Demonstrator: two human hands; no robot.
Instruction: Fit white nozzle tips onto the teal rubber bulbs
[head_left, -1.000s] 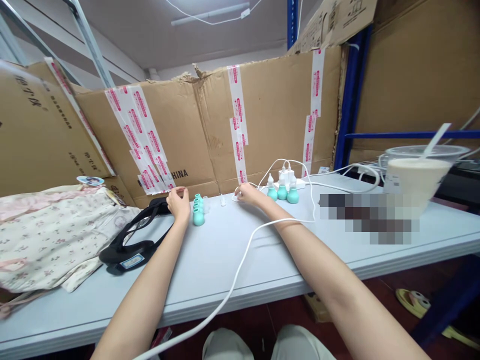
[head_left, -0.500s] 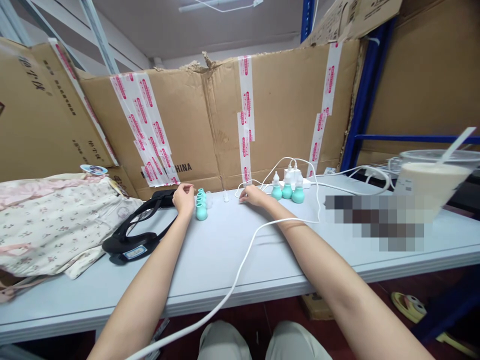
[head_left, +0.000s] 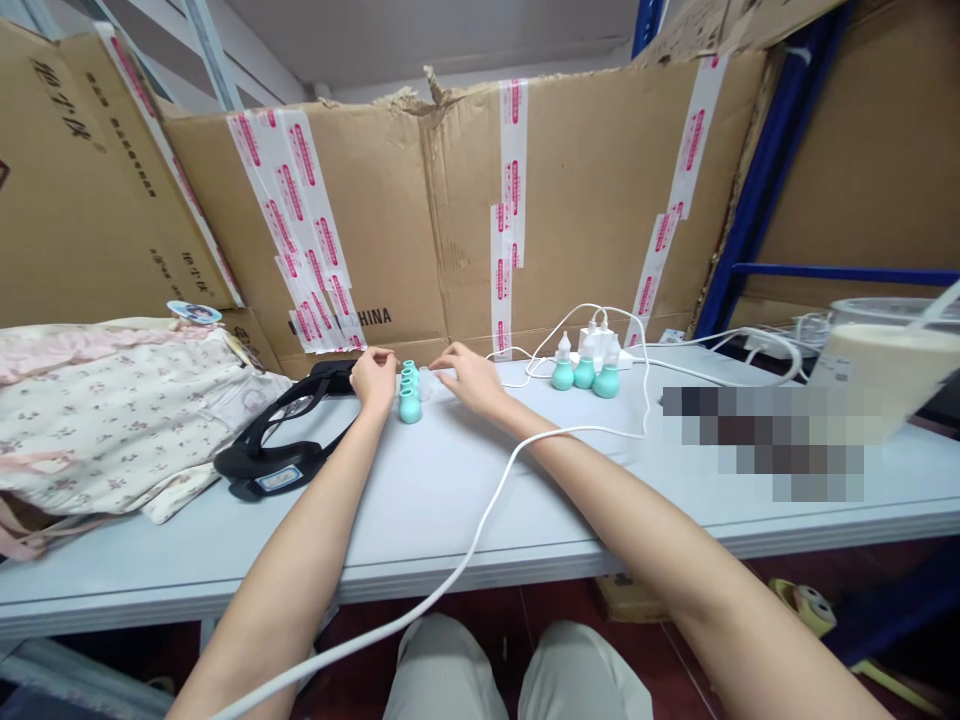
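Observation:
Several teal squeeze bulbs point(head_left: 410, 407) stand in a row with their open necks up. Just left of them is my left hand point(head_left: 375, 378), its fingers curled together; I cannot see whether anything is in them. To the right of the row, my right hand point(head_left: 474, 380) reaches over the table with its fingers apart. Its fingertips are close to small clear plastic tips point(head_left: 431, 387) beside the bulbs; whether they touch is unclear. Farther right, several teal bulbs with clear pointed nozzles point(head_left: 584, 372) stand grouped upright.
A white cable point(head_left: 480, 535) crosses over the table and my right forearm. A white power strip point(head_left: 598, 345) with plugs sits behind the fitted bulbs. Left are a black headset point(head_left: 259, 460) and floral fabric point(head_left: 97, 410). A drink cup point(head_left: 862, 370) stands right. Cardboard point(head_left: 390, 220) walls the back.
My right hand has moved left toward the row of teal bulbs, and its fingers have spread. My left hand stays beside the row. The view has shifted slightly.

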